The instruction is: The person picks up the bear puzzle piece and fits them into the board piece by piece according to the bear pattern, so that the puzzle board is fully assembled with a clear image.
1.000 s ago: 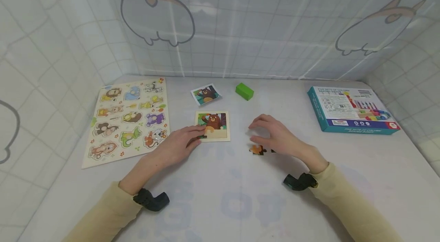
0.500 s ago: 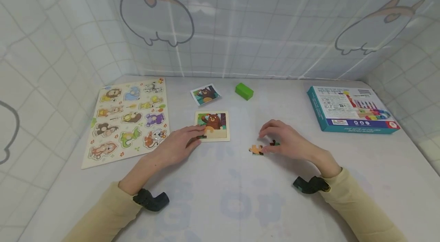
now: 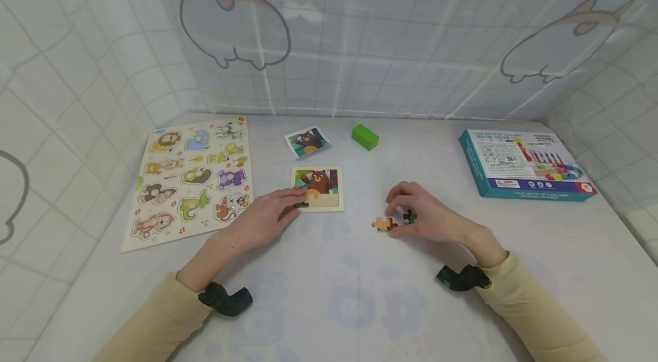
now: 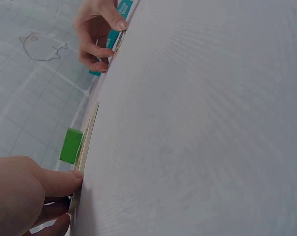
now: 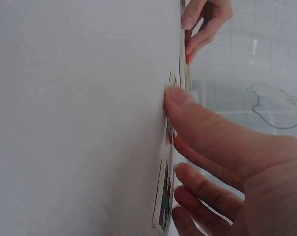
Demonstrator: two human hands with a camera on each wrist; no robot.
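My left hand [image 3: 267, 216] holds the left side of a small wooden jigsaw board [image 3: 341, 190] in the head view. The board carries a bear picture, with bare wood along its lower right; my fingers hide its lower left. Further right, the thumb and index finger of my right hand [image 3: 429, 214] pinch an orange and brown puzzle piece [image 3: 380, 224] at its edges, low on the table. A dark green and brown puzzle piece [image 3: 409, 217] lies under the same hand, apart from the thumb. In the right wrist view this second puzzle piece [image 5: 161, 196] lies flat near the other fingers.
A bear picture card [image 3: 307, 141] and a green block [image 3: 365, 137] lie behind the board. At the left is a large animal puzzle board [image 3: 175, 225]. A teal bead-set box [image 3: 529, 165] sits at the right, and a tiled-pattern backdrop rises behind.
My right hand has shifted slightly right and toward me, and its thumb and index finger have come in around the orange and brown puzzle piece. The left hand stays on the board.
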